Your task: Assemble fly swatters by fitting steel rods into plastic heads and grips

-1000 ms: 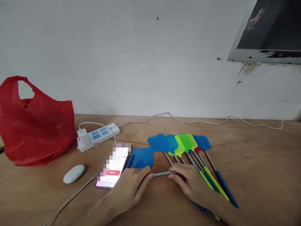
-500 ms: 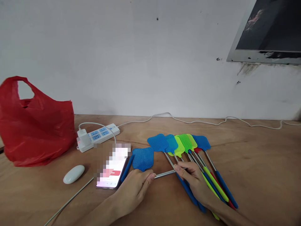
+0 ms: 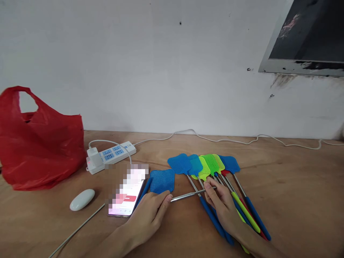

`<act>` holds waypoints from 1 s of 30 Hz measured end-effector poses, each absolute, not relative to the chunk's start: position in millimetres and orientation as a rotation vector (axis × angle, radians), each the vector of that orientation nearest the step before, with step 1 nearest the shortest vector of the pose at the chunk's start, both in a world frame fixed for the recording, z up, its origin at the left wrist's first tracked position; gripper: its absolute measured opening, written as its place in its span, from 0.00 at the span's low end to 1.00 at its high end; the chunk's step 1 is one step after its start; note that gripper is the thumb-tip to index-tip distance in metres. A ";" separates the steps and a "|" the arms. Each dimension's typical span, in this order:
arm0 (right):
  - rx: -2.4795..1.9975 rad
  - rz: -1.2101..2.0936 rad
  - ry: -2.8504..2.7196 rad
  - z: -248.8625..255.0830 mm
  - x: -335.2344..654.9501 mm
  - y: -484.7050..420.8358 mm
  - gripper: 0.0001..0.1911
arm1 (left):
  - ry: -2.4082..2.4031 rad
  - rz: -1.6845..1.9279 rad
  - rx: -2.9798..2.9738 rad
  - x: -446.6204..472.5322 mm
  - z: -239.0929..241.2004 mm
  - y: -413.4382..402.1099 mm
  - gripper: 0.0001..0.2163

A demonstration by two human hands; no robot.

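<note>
My left hand [image 3: 147,215] is closed on the left end of a thin metal rod [image 3: 185,196]. Fingers of my right hand [image 3: 221,204] pinch the rod's other end, which pokes out past them. Just beyond my left hand are a blue fly swatter head [image 3: 162,180] and a blue handle [image 3: 144,190]; whether they join the rod is hidden. Several fly swatters lie fanned out under and beside my right hand, with blue heads [image 3: 179,163], green heads [image 3: 210,164], metal shafts and coloured handles [image 3: 257,216].
A lit phone [image 3: 127,197] lies left of my left hand. Further left are a white mouse [image 3: 82,200], a white power strip [image 3: 115,154] with a charger, and a red plastic bag [image 3: 43,143]. A white cable [image 3: 190,130] runs along the wall.
My right hand has shifted slightly up and right along the rod, whose right end now shows beyond the fingers. A narrower section shows on the rod. The left hand has barely moved.
</note>
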State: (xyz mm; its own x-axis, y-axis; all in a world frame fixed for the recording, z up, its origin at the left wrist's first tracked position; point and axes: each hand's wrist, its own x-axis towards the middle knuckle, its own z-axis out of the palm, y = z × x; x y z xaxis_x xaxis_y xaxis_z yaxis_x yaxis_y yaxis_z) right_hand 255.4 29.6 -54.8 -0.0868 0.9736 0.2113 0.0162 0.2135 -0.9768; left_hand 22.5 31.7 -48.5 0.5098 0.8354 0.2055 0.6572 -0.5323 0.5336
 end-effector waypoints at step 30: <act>-0.917 0.268 -2.577 -25.4 277.3 29.1 0.17 | 1.184 0.235 2.473 14.0 -28.3 17.7 0.22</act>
